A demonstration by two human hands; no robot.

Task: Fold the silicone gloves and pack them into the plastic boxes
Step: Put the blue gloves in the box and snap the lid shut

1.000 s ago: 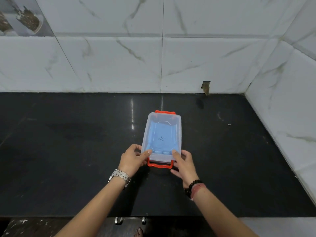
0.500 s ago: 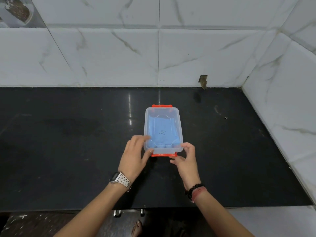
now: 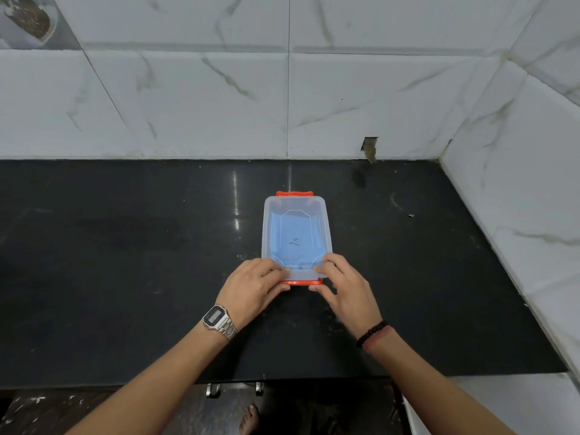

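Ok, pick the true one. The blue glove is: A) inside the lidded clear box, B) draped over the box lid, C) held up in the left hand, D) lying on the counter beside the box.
A: the blue glove shows through the clear lid of the plastic box, while both hands press its near end.

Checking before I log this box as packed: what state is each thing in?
plastic box: lid on, resting on the counter
blue glove: inside, lying flat
far red latch: against the lid
near red latch: under fingertips
left hand: pressing the lid's near edge
right hand: likewise
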